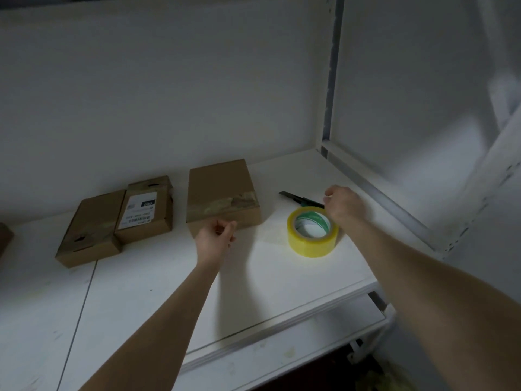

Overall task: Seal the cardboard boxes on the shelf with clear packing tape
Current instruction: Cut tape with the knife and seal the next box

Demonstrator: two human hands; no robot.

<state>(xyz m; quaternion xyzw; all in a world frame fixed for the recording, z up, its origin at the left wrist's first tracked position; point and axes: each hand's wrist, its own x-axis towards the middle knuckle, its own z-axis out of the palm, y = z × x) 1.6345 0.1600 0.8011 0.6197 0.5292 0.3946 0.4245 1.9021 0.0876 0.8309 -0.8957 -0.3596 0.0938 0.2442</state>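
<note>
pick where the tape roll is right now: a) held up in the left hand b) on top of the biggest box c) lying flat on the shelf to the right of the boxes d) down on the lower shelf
c: the tape roll lies flat on the shelf, to the right of the taped box, with the right hand just behind it.

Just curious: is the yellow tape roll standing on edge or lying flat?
Lying flat: the tape roll rests on the shelf with its core hole facing up.
</note>
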